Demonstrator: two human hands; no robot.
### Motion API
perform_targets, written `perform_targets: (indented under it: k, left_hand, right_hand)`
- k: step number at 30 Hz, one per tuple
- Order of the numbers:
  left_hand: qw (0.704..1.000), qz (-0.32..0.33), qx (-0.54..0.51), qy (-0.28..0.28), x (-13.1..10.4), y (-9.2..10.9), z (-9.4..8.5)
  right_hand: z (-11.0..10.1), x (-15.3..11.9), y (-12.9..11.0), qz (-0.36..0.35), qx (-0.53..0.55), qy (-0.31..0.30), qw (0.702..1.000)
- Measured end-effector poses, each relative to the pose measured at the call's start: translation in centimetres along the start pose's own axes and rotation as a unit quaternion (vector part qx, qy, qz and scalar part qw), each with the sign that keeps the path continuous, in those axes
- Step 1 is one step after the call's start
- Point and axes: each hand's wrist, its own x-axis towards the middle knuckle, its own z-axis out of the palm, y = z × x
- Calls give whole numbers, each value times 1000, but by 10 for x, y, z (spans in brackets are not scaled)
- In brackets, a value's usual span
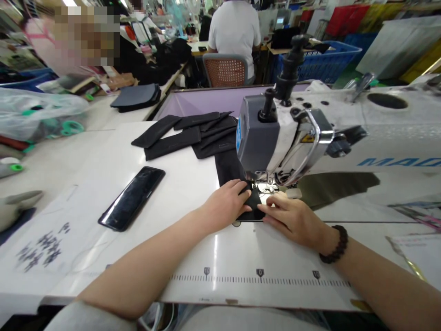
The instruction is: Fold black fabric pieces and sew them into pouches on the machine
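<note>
A black fabric piece (pixel 254 200) lies on the machine bed under the needle area of a white and grey sewing machine (pixel 258 142). My left hand (pixel 228 201) rests on its left side, fingers spread and pressing it down. At its right edge, my right hand (pixel 292 214) grips the cloth with its fingertips, just in front of the presser foot and metal needle plate (pixel 268 187). A dark braided bracelet (pixel 336 244) circles the right wrist. Behind the needle, more black fabric strips (pixel 172 143) lie overlapped, linked to the piece by black cloth.
A black phone (pixel 132 197) lies left of my arm. A ruler scale (pixel 260 279) runs along the front table edge. Farther left are a clear plastic bag (pixel 37 112) and dark stacked panels (pixel 136 96). Blue basket (pixel 324 59) and seated people are behind.
</note>
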Motion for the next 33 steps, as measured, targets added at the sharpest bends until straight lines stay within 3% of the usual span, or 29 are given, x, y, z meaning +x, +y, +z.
perform_targets:
  k: [13, 33]
  left_hand:
    - [998, 25, -51, 7, 1, -20, 3]
    - [998, 32, -63, 0, 2, -24, 2]
  right_hand:
    - [6, 3, -8, 33, -43, -29, 998]
    - [9, 4, -10, 51, -42, -36, 997]
